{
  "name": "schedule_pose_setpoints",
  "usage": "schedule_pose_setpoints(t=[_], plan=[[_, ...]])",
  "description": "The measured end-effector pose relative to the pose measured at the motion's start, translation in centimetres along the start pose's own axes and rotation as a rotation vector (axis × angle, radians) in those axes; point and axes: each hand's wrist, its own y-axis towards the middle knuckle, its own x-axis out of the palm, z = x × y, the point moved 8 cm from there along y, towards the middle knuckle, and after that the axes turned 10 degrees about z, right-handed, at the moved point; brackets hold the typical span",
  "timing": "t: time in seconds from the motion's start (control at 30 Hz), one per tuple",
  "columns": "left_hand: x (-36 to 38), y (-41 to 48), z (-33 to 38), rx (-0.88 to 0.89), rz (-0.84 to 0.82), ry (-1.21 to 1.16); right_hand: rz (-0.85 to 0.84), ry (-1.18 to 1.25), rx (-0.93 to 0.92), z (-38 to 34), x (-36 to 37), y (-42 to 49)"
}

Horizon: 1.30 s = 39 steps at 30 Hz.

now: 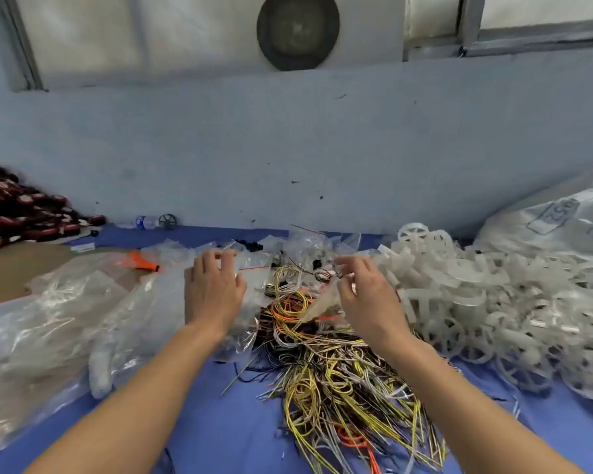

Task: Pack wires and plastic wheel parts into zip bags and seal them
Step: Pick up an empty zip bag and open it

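Note:
A tangled heap of yellow, orange, white and black wires (339, 378) lies on the blue table cover in front of me. A big pile of translucent plastic wheel parts (486, 302) fills the right side. My left hand (213, 289) hovers with fingers spread and loosely bent over a stack of small clear zip bags (254, 268); it holds nothing that I can see. My right hand (363, 292) pinches a clear zip bag (322, 302) that hangs down over the wires, with a small coil of wire (322, 276) near its fingertips.
Large clear plastic bags (48, 330) lie crumpled at the left. An orange tool (141, 262) lies behind them. Dark red round parts (21, 213) are heaped at far left by the wall. A big sack (562, 220) leans at far right. A small bottle (146, 222) stands against the wall.

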Motion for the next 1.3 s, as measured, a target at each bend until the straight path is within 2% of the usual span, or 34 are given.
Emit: schedule_pose_setpoints(t=[0.1, 0.2, 0.27, 0.4, 0.47, 0.57, 0.7, 0.8, 0.9, 1.0, 1.07, 1.1, 1.17, 1.23, 1.3], plan=[[2.3, 0.6, -2.3, 0.003, -0.199, 0.150, 0.005, 0.002, -0.060, -1.1, 0.9, 0.6], [3.7, 1.4, -4.1, -0.026, -0.311, 0.136, -0.011, 0.009, -0.073, -1.7, 2.0, 0.8], [2.9, 2.2, -4.5, -0.076, -0.217, 0.077, -0.008, 0.016, -0.070, -1.9, 2.0, 0.9], [-1.3, 4.6, -4.8, -0.249, 0.028, -0.192, 0.001, 0.035, -0.042, -1.7, 1.5, 1.0], [-4.1, 5.8, -3.6, -0.302, 0.107, -0.444, 0.027, 0.112, 0.021, -1.2, 0.7, 1.4], [-7.3, 6.8, -0.3, -0.427, 0.082, -1.136, 0.071, 0.297, 0.176, -0.2, -0.9, 2.2], [-9.5, 6.3, 4.8, -0.623, -0.177, -1.913, 0.054, 0.498, 0.360, 0.9, -2.8, 2.9], [-9.7, 5.0, 7.6, -0.734, -0.323, -2.161, 0.049, 0.541, 0.400, 1.6, -4.4, 2.6], [-8.9, 4.1, 10.0, -0.790, -0.513, -2.080, 0.119, 0.455, 0.273, 1.0, -7.8, 2.3], [-8.7, 4.2, 13.0, -0.593, -0.665, -1.798, -0.018, 0.525, 0.184, -0.2, -9.7, 2.5], [-9.0, 4.6, 15.3, -0.416, -0.672, -1.642, -0.152, 0.636, 0.206, -0.6, -9.6, 2.0], [-9.2, 4.7, 16.5, -0.331, -0.665, -1.586, -0.165, 0.684, 0.225, -0.5, -9.4, 1.6], [-8.8, 5.0, 18.1, -0.278, -0.628, -1.501, -0.043, 0.743, 0.304, 1.1, -9.7, 0.8], [-7.0, 4.7, 17.5, -0.398, -0.562, -1.427, 0.159, 0.812, 0.482, 4.3, -10.3, -0.5], [-4.4, 2.2, 16.5, -0.535, -0.605, -1.398, 0.378, 0.904, 0.738, 8.5, -11.0, -2.8]])
